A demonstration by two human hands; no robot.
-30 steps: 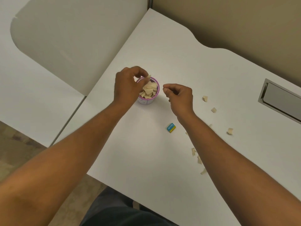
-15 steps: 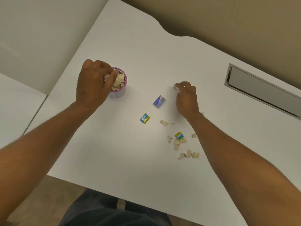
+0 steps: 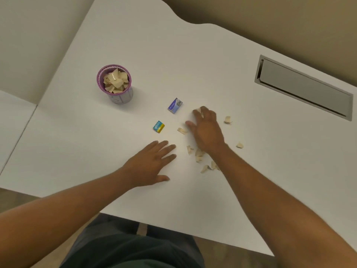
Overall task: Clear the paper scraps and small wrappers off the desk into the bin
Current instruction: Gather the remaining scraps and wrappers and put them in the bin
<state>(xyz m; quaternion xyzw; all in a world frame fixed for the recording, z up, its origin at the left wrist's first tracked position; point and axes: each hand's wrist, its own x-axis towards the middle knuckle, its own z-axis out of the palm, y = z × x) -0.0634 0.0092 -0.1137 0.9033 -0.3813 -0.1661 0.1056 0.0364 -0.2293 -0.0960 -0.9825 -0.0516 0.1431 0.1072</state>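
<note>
A small purple mesh bin (image 3: 100, 82) stands on the white desk (image 3: 193, 55), filled with beige paper scraps. A blue wrapper (image 3: 175, 105) and a teal-and-yellow wrapper (image 3: 158, 126) lie right of it. Several beige scraps (image 3: 199, 154) are scattered around my right hand (image 3: 206, 130), which lies palm down with fingers spread, a scrap under its fingertips. My left hand (image 3: 152, 163) rests flat on the desk, fingers apart, holding nothing, just below the teal wrapper.
A grey recessed cable hatch (image 3: 303, 86) sits in the desk at the right. A beige partition wall (image 3: 270, 14) runs behind the desk. A second white surface (image 3: 13, 117) joins at the left. The desk's near edge is close to my lap.
My left hand has left the bin and come down flat on the desk near the wrappers. My right hand has spread out over the scraps. The view has shifted.
</note>
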